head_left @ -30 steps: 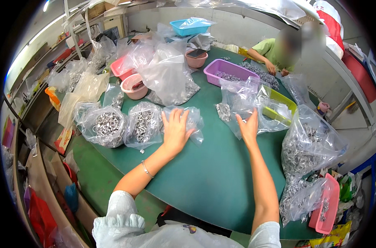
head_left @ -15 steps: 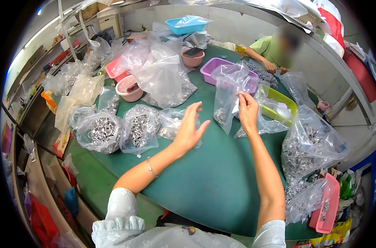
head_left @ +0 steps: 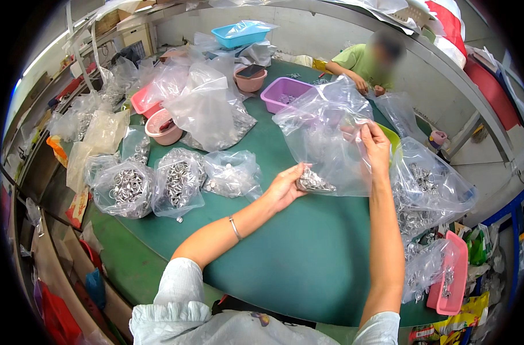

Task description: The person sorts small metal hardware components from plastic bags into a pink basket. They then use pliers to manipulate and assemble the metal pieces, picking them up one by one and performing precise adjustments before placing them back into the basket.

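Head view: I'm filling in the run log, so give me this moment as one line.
left hand: cups bag bottom | right hand: grips top edge | clear plastic bag: lifted off green table, few metal rings inside

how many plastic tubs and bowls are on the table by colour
Blue tub: 1
Purple tub: 1
Pink tubs: 2, one behind the bags at the left, one at the right edge
Pink bowls: 2, one by the left bags, one further back
Green tub, mostly hidden by the held bag: 1
Total: 7
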{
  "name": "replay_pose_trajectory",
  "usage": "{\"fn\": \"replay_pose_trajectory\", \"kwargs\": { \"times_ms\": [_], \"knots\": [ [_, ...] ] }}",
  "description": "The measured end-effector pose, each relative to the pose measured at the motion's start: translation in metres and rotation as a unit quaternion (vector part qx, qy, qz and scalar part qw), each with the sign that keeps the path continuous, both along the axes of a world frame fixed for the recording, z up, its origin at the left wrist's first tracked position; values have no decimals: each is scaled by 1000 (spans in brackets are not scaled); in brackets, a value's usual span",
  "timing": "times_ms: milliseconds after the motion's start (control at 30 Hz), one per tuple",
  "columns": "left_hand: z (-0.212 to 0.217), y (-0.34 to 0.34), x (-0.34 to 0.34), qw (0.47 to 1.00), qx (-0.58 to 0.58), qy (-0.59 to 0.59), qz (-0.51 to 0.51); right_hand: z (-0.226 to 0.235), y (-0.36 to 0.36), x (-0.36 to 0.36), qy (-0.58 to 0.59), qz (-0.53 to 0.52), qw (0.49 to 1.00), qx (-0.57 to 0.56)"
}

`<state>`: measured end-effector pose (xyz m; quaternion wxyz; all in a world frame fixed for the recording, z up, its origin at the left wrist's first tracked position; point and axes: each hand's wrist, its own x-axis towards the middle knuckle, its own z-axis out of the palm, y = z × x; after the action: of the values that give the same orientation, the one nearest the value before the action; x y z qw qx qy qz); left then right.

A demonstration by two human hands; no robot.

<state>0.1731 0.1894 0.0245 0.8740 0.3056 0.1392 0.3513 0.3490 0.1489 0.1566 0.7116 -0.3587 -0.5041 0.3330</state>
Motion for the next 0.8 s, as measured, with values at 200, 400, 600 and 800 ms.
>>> {"fn": "replay_pose_trajectory", "kwargs": {
  "times_ms": [200, 400, 600, 800],
  "knots": [
    [2, 27, 0, 968, 61, 140, 200, -33, -21, 29, -86, -166, 971, -147],
    [-22, 109, 31, 869, 171, 272, 376, -88, -3, 1, -65, -254, 957, -125],
    [-38, 104, 43, 888, 142, 218, 379, -143, -21, -9, -123, -356, 920, -110],
    [-20, 102, 53, 866, 197, 159, 432, -151, -5, 13, -64, -542, 819, -176]
  ]
}}
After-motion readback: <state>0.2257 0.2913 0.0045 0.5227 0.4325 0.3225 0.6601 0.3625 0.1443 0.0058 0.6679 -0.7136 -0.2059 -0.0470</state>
